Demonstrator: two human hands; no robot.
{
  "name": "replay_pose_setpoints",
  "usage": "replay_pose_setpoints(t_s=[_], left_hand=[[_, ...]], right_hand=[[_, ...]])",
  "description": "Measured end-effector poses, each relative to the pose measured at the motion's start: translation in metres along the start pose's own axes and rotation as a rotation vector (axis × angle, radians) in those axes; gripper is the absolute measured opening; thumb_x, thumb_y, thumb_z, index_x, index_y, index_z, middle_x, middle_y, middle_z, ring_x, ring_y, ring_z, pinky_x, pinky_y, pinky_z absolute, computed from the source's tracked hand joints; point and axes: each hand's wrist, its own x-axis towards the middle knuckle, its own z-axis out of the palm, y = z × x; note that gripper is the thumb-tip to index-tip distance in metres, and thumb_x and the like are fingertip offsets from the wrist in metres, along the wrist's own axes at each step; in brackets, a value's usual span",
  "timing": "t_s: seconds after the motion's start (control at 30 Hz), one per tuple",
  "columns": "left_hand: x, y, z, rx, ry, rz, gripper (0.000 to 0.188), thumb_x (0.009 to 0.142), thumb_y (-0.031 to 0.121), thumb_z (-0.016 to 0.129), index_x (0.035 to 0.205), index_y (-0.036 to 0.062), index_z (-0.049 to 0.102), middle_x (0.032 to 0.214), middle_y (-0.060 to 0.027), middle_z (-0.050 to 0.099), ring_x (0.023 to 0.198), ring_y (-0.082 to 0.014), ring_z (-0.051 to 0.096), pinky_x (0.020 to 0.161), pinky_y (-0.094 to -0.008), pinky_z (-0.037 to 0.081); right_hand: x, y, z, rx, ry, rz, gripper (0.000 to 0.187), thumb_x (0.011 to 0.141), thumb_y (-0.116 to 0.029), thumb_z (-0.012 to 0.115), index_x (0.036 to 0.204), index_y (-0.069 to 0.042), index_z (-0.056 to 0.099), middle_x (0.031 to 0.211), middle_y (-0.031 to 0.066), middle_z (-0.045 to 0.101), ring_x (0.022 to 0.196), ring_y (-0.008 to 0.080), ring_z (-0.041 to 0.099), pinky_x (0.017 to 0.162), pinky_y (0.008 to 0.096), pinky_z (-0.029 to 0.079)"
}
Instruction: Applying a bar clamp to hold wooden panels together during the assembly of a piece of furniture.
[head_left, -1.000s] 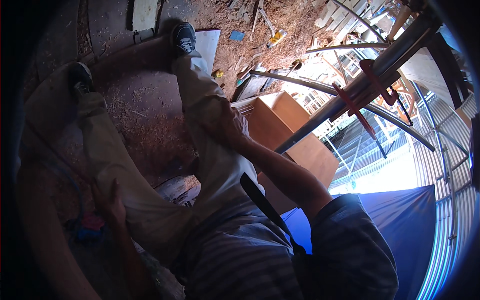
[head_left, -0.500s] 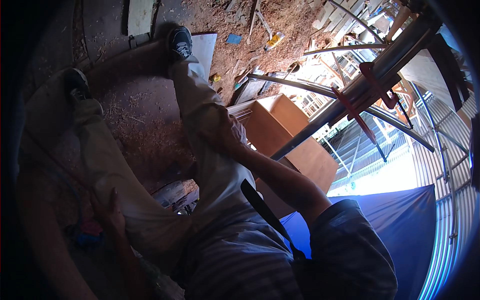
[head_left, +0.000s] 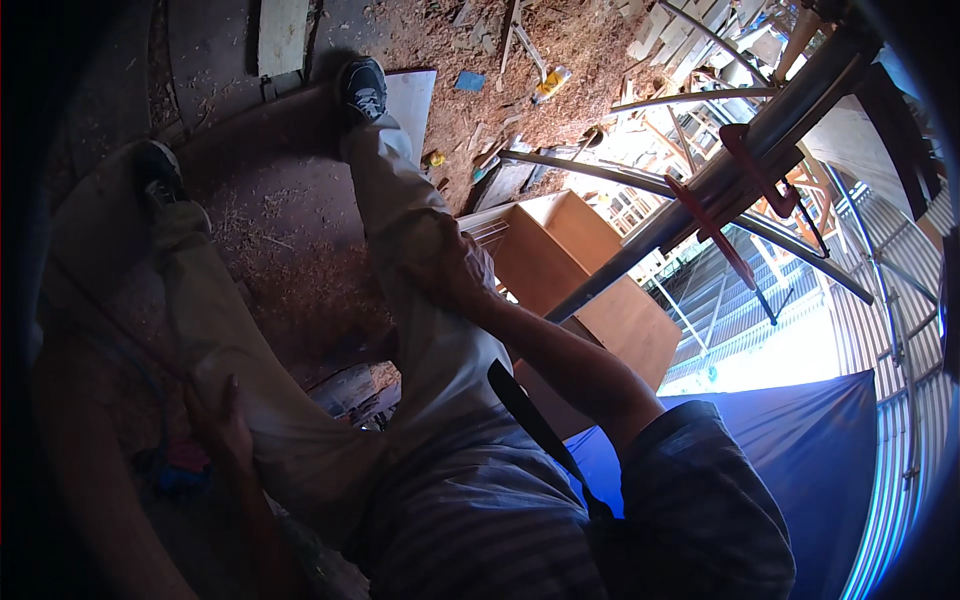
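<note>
My right hand [head_left: 450, 268] rests on the knee of my right trouser leg [head_left: 385, 185], its fingers in shadow and lying over the cloth. My left hand [head_left: 220, 432] lies along the side of my left trouser leg [head_left: 215, 320] near the knee, fingers apart. No tool or object shows in either hand. Both legs are in beige trousers and stretch forward, ending in a dark right shoe [head_left: 363, 88] and a dark left shoe [head_left: 157, 172]. A black strap [head_left: 535, 425] crosses my dark shirt [head_left: 480, 490].
Wood shavings [head_left: 470, 45] and scraps cover the ground, with a yellow-labelled bottle [head_left: 551, 84] among them. To the right stand a brown wooden cabinet [head_left: 620, 315], a metal pipe [head_left: 700, 205] with red clamps [head_left: 712, 232], a blue sheet [head_left: 780, 450] and corrugated metal walling [head_left: 905, 440].
</note>
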Motion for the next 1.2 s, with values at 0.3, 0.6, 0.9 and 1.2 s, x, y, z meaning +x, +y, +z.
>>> replay_pose_setpoints(t_s=[0.3,0.6,0.9,1.2], left_hand=[[0.003,-0.006,0.005,0.051,-0.002,-0.025,0.073,0.082,0.041,0.068,0.134,-0.003,0.042,0.133,-0.0243,0.047,0.123,-0.0379,0.046,0.102,-0.0409,0.036],[0.005,-0.001,0.008,0.047,0.003,0.036,0.073,0.083,0.04,0.068,0.134,-0.0046,0.041,0.134,-0.0263,0.045,0.124,-0.0381,0.044,0.104,-0.0402,0.035],[0.006,0.01,0.004,-0.01,-0.066,0.0,0.07,0.084,0.037,0.067,0.133,-0.006,0.041,0.135,-0.0272,0.044,0.126,-0.0373,0.043,0.105,-0.0394,0.033],[0.01,-0.01,0.01,0.116,-0.034,0.169,0.072,0.085,0.037,0.067,0.135,-0.0061,0.038,0.137,-0.0263,0.042,0.128,-0.0367,0.042,0.106,-0.039,0.032]], right_hand=[[0.001,0.002,0.0,0.065,0.005,-0.047,0.088,0.067,-0.047,0.076,0.131,-0.012,0.027,0.104,0.0277,0.06,0.094,0.0439,0.061,0.08,0.0517,0.05],[0.003,0.018,0.003,0.085,0.004,-0.055,0.093,0.066,-0.054,0.074,0.135,-0.011,0.028,0.106,0.0297,0.056,0.094,0.0447,0.061,0.082,0.0515,0.05],[0.0,0.02,-0.001,0.114,-0.028,-0.041,0.09,0.068,-0.05,0.074,0.135,-0.011,0.029,0.105,0.0282,0.059,0.095,0.0425,0.061,0.081,0.0501,0.05],[-0.003,0.018,0.001,0.138,-0.018,-0.006,0.086,0.067,-0.05,0.074,0.133,-0.015,0.031,0.107,0.0284,0.058,0.095,0.0422,0.062,0.081,0.0494,0.051]])
